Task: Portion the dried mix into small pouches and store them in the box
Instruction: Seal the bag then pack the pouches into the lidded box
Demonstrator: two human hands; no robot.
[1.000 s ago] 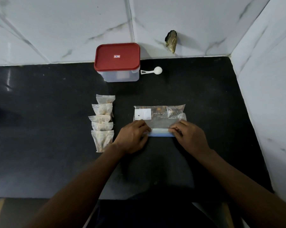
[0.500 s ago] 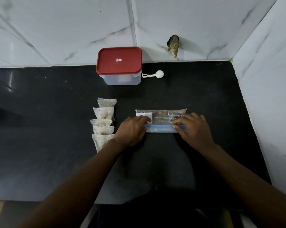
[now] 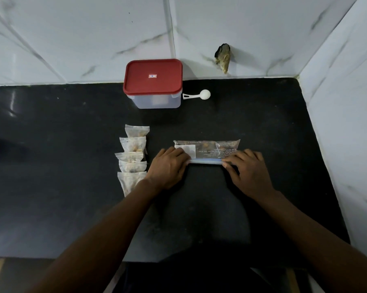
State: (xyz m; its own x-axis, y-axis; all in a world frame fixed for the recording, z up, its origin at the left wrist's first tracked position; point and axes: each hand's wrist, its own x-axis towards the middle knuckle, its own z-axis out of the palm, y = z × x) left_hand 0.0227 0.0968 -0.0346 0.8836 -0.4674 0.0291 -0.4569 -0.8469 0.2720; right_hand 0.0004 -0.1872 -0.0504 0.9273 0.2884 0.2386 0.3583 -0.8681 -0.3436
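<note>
Pouches (image 3: 133,159), five as far as I can count, lie filled in an overlapping row on the bench (image 3: 51,166), just beside the left hand (image 3: 167,166). Portioning looks finished, or almost. The box (image 3: 153,83) stands at the back with its red lid on, the white scoop (image 3: 197,95) just beside it; I judge that no pouch is stored yet. The big mix bag (image 3: 207,148) lies flat in the middle, its near edge folded over. The left hand and the right hand (image 3: 249,172) each take one end, every grip clamped on this fold, fingers on top.
</note>
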